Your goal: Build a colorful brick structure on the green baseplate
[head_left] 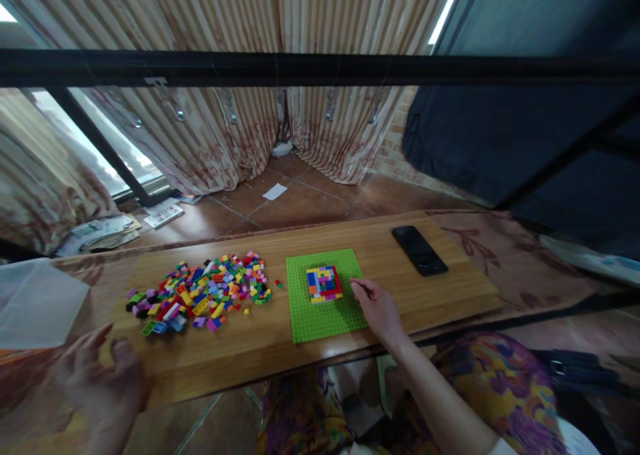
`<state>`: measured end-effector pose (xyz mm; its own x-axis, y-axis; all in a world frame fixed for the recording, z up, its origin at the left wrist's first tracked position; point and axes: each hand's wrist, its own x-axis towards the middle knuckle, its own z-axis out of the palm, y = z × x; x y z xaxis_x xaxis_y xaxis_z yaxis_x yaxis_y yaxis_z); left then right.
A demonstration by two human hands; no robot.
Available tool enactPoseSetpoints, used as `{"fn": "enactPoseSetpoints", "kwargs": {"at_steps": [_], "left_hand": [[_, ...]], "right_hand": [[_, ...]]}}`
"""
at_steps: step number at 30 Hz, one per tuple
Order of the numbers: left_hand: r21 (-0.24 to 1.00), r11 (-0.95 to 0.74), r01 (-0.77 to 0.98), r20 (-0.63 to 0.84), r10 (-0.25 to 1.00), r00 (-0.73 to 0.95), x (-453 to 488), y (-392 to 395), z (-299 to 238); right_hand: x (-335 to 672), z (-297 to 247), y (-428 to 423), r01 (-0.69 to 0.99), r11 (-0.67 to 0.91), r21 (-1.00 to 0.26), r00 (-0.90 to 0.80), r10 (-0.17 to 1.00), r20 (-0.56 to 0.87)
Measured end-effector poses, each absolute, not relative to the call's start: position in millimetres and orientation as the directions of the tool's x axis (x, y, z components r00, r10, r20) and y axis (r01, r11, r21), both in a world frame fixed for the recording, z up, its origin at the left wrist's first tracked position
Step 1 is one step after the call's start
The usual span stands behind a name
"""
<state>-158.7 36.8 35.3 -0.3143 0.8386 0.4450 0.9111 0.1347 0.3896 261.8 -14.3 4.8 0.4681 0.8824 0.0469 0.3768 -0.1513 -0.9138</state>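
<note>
My left hand [100,375] is at the table's near left corner, a little blurred, its fingers apart and nothing seen in them. Just beyond it spreads a pile of loose toy bricks [200,292] in many colours. My right hand [376,305] hovers at the right edge of the green baseplate [300,325], with thumb and fingers pinched together. Whatever it may hold is too small to make out. Left of those fingertips, a square block of small bricks [324,284] in yellow, blue and red stands on the baseplate.
A black phone [419,250] lies on the wooden table [240,358], right of the baseplate. At far left is a whitish translucent container [43,302]. A dark metal bar [300,70] crosses the view beyond the table, before curtains [220,135]. Papers [107,232] lie at the back left.
</note>
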Motion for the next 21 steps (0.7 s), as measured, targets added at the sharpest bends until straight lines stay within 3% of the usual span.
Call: {"fn": "enactPoseSetpoints", "kwargs": {"at_steps": [1,3,5,7,13,21], "left_hand": [[0.418,0.055,0.907,0.530,0.796,-0.292,-135.9,26.8,32.9],[0.414,-0.215,0.884,0.547,0.835,-0.053,-82.4,7.4,26.9],[0.360,-0.439,0.823,0.477,0.845,0.243,-27.5,-7.0,21.6],[0.356,-0.563,0.746,0.440,0.805,0.397,19.4,-13.6,18.0],[0.314,-0.612,0.726,0.282,0.790,0.544,86.1,-6.8,12.2],[0.306,-0.619,0.724,0.282,0.785,0.552,92.1,-5.5,0.3]], "right_hand": [[262.9,5.5,-12.7,0.385,-0.157,-0.909,0.460,0.887,0.041],[263.5,7.3,-9.9,0.405,-0.157,-0.900,0.444,0.895,0.043],[261.8,9.7,-7.6,0.417,-0.149,-0.896,0.431,0.901,0.051],[258.3,11.7,-5.6,0.422,-0.137,-0.896,0.411,0.910,0.054],[249.3,11.9,-0.9,0.421,-0.134,-0.897,0.386,0.921,0.044],[250.9,6.8,1.3,0.404,-0.171,-0.899,0.388,0.922,-0.001]]}}
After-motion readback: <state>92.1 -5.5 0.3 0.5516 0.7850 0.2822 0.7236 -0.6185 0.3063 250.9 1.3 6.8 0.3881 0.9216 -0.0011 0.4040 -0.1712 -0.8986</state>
